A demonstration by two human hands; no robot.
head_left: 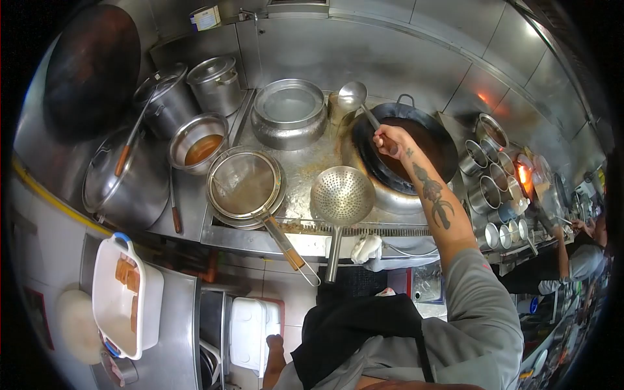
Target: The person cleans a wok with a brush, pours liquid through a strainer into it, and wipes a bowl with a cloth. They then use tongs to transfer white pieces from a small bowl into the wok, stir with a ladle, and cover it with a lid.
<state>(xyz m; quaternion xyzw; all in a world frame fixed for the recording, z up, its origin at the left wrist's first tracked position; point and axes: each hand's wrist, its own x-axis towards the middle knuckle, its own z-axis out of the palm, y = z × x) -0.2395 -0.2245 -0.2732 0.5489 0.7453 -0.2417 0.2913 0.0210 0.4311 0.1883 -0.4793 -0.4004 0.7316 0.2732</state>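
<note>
My right hand is closed around the handle of a metal ladle, its bowl held up past the far left rim of a black wok. Brown liquid lies in the wok, partly hidden behind my forearm. Left of the wok, a perforated skimmer rests with its handle over the stove's front edge. My left hand hangs low beside a white lidded bin; its fingers are too small and shaded to make out.
A mesh strainer lies on a pan, its handle jutting forward. Behind stands a wide metal pot. Stockpots and a bowl of brown liquid fill the left. A white tub holds brown blocks. Rightward, a co-worker works near flames.
</note>
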